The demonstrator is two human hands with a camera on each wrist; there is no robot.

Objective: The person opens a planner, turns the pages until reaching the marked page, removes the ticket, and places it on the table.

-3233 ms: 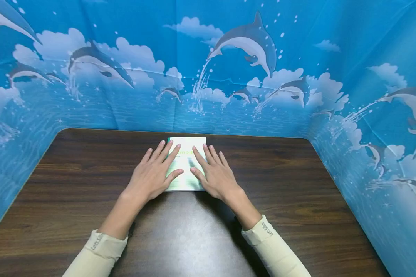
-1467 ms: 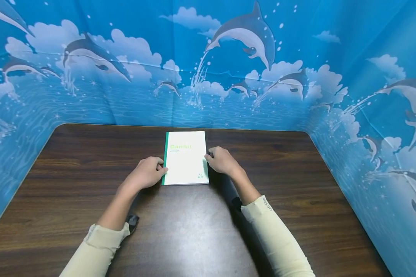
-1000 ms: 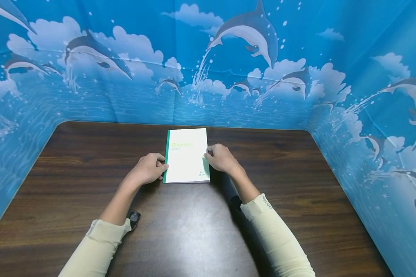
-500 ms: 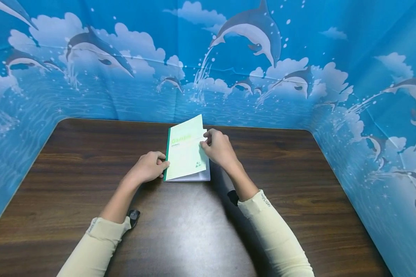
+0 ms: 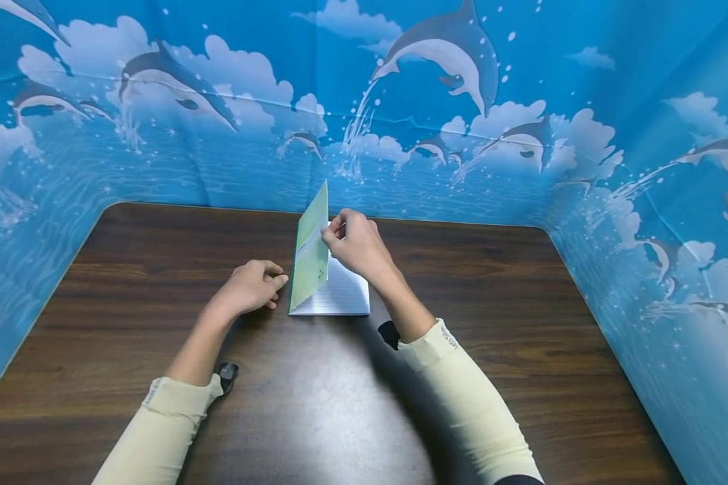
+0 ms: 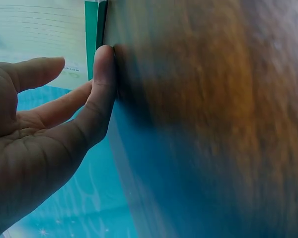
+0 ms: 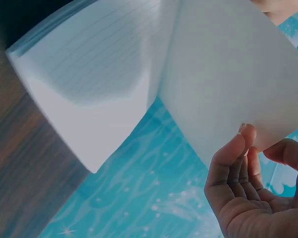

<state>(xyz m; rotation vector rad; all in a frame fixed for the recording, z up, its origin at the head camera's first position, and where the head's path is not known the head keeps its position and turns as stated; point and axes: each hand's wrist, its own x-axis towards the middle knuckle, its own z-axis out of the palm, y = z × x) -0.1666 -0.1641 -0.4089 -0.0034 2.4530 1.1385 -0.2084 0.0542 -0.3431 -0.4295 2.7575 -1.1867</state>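
A thin notebook (image 5: pixel 344 294) with a green spine lies on the table, its pale green cover (image 5: pixel 311 246) standing nearly upright. Lined paper shows under the cover. My right hand (image 5: pixel 360 248) pinches the cover's free edge between thumb and fingers. From the right wrist view, the cover's plain inner side (image 7: pixel 213 64) faces the lined page (image 7: pixel 94 64). Beside the spine rests my left hand (image 5: pixel 249 288), fingers loosely bent. In the left wrist view, one fingertip of that hand (image 6: pixel 44 134) is at the green spine (image 6: pixel 91 39), while the thumb is apart from the cover.
The dark wood-grain table (image 5: pixel 127 283) spreads around the notebook. A blue curtain with printed dolphins (image 5: pixel 236 168) hangs along its back and sides. Pale sleeves (image 5: pixel 158 431) cover both forearms, and a black wrist device (image 5: pixel 226 377) shows at the left cuff.
Both hands lay flat on the notebook, then moved to its side edges. My right hand has lifted the cover up and leftward. My left thumb has come off the spine.
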